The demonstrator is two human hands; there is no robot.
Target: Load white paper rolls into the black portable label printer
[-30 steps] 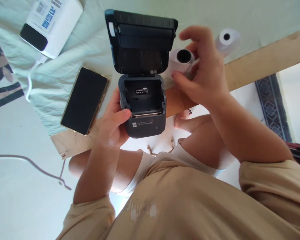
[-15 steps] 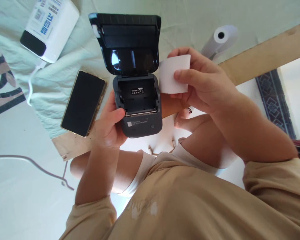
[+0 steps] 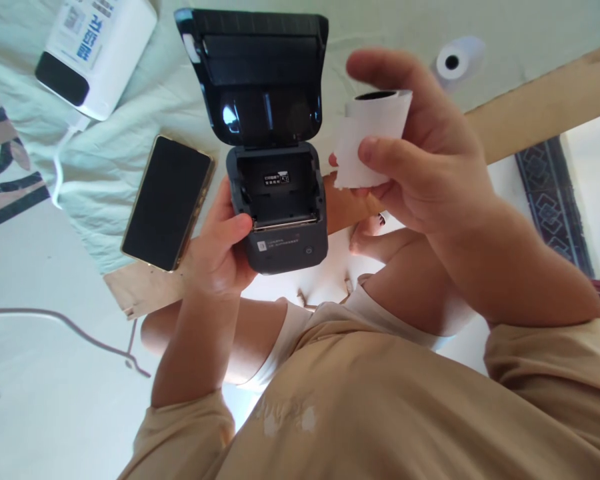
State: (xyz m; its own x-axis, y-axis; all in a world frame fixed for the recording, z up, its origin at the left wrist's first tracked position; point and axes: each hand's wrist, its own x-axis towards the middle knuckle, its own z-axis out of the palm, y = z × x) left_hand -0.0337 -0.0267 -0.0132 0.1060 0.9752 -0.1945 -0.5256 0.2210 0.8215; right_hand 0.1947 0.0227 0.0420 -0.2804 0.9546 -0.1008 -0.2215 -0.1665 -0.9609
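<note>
My left hand grips the lower left side of a small dark grey printer. Its black lid stands open, and the paper bay beneath it holds no roll. To the right of the printer, my right hand holds a white paper roll between thumb and fingers, lifted clear of the surface. The roll's dark core hole faces up and away.
A black phone lies face up left of the printer on pale green cloth. A white box with blue print sits at top left, a second paper roll at top right. A wooden board edge runs diagonally.
My right hand picked the roll up from the cloth beside the printer, raised it and turned it. The left hand and the printer shifted slightly left.
</note>
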